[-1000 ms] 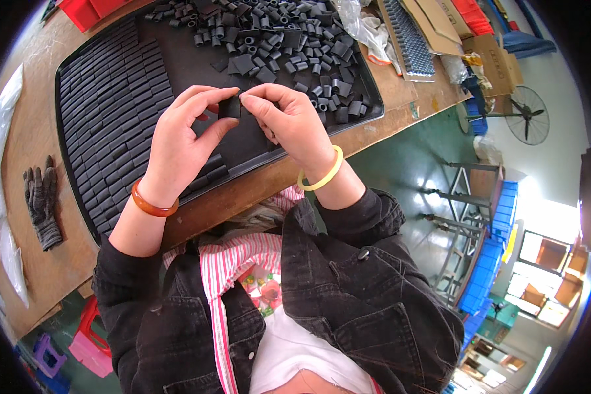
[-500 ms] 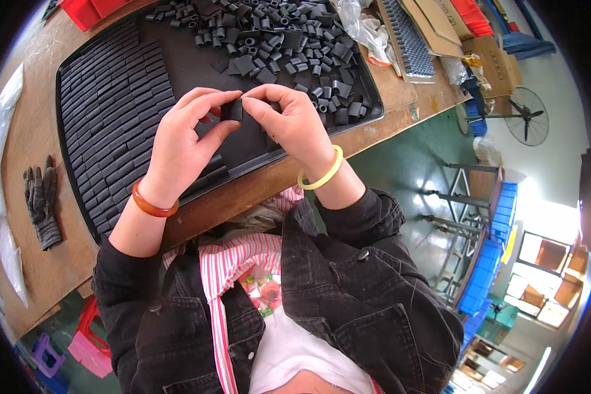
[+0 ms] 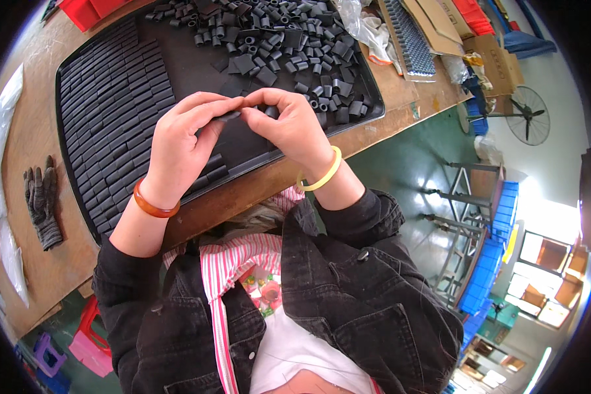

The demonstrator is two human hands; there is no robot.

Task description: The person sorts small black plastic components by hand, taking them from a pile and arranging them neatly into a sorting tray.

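We see a black tray [image 3: 177, 62] on the wooden table [image 3: 43, 259], packed rows of dark sleeves [image 3: 108, 125] at its nine o'clock side and a loose heap of sleeves [image 3: 279, 46] at one o'clock, too many to count. One pair of dark gloves [image 3: 43, 200] lies at nine o'clock off the tray. Our left hand [image 3: 180, 148] and right hand [image 3: 289, 125] meet above the tray, fingertips pinched on one small black sleeve [image 3: 230, 116] between them. Against a second ago the hands sit slightly higher, the piece held flatter. Two bangles: an orange bangle [image 3: 152, 205] and a yellow bangle [image 3: 322, 174]
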